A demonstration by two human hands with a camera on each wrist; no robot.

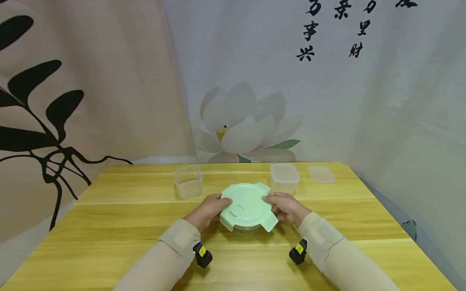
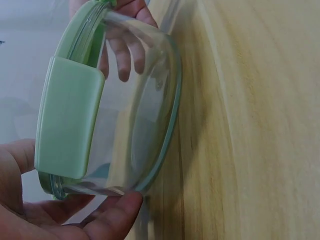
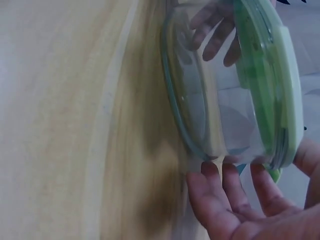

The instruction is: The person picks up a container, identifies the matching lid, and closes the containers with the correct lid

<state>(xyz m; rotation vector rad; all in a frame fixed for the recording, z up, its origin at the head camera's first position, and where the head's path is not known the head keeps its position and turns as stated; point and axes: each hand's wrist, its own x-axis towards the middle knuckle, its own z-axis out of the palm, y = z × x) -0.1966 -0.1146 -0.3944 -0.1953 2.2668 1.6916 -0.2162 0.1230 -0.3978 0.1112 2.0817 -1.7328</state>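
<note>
A round glass food container [image 2: 135, 110] with a mint green lid [image 1: 248, 204] is held between both hands over the middle of the table. Its lid has clip flaps [image 2: 70, 117] around the rim, and the clear bowl shows nothing inside. My left hand [image 1: 209, 209] grips the left side, thumb on top of the lid and fingers against the glass below. On the opposite side my right hand [image 1: 287, 207] holds it likewise, its thumb on the lid edge and fingertips [image 3: 232, 172] along the glass wall. The bowl's base is close over the wood in both wrist views.
Behind the left hand stands a clear plastic box [image 1: 188, 182] without a lid. A lidded plastic box [image 1: 284, 178] is behind the right hand, with a flat translucent lid [image 1: 321, 174] lying to its right. The wooden table [image 1: 120, 226] meets a printed curtain [image 1: 247, 81] at the back.
</note>
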